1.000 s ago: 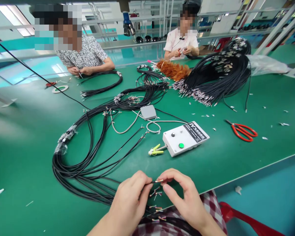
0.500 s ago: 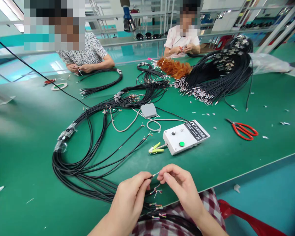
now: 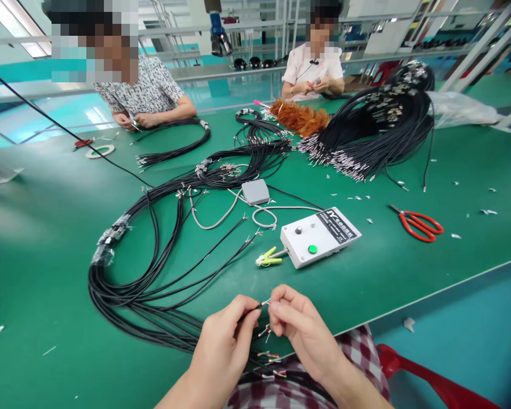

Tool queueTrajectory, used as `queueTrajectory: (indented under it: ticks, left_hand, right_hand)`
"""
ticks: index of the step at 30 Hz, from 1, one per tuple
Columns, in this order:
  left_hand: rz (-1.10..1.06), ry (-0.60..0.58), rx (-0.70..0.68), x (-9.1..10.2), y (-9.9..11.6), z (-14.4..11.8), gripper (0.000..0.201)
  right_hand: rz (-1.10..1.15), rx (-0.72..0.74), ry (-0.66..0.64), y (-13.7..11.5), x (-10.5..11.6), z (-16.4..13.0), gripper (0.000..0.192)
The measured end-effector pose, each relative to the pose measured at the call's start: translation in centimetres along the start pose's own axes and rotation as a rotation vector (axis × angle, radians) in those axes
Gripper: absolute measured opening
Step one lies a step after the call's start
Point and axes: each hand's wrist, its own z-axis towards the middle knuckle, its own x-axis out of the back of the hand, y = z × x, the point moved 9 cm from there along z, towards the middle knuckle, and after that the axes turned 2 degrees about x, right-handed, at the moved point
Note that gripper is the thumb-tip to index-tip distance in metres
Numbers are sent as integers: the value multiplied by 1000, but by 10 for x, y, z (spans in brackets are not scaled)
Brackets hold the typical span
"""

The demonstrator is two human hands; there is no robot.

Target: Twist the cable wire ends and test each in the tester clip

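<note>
Between thumb and fingers, my left hand (image 3: 229, 339) grips a black cable (image 3: 254, 308) near its stripped end. The fingertips of my right hand (image 3: 297, 324) are pinched at the thin inner wires (image 3: 267, 302) sticking out of that cable. More cable ends with coloured wires (image 3: 272, 357) lie below my hands, partly covered by them. A bundle of black cables (image 3: 100, 295) curves away to the left on the table. Beyond my hands stands a white box (image 3: 319, 237) with a green button, a knob and a yellow-green clip (image 3: 269, 258) at its front.
Red-handled scissors (image 3: 419, 224) lie on the green table (image 3: 409, 272) at right. A grey pedal-like block (image 3: 255, 192), a large cable heap (image 3: 366, 130) and an orange feathery duster (image 3: 300, 118) are farther back. Two people (image 3: 147, 94) sit opposite, hands busy. A red stool (image 3: 413, 372) is at lower right.
My right hand has moved slightly left, and its fingers have closed on the wires at the cable end. My left hand keeps its grip on the cable.
</note>
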Motion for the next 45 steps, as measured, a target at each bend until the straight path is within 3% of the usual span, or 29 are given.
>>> queueTrajectory:
  ticks: [11,16,19,26,32,39,45]
  left_hand:
    - [-64,41,66,-1,-7,4,13]
    - [-105,76,85,1,-9,3,12]
    - [-221,82,155,-1,-16,2,12]
    - [-502,66,289,-8,-31,0,13]
    - [-515,69,290,-9,-32,1,15]
    - [-578,117,307,-5,-36,2,18]
    - [-562,-11,219,-12,-20,19,26]
  right_hand:
    - [-110,102,16,-6,10,1,31]
    - [-159,142,138,-6,13,5,31]
    - [-184,143,188,-4,11,4,33]
    - [-241,123,131,-1,5,0,35]
    - [-235,195,169,-7,1,5,33]
    - [-189,135,164,0,-5,11,36]
    - [-290,93,103,-7,5,16,39]
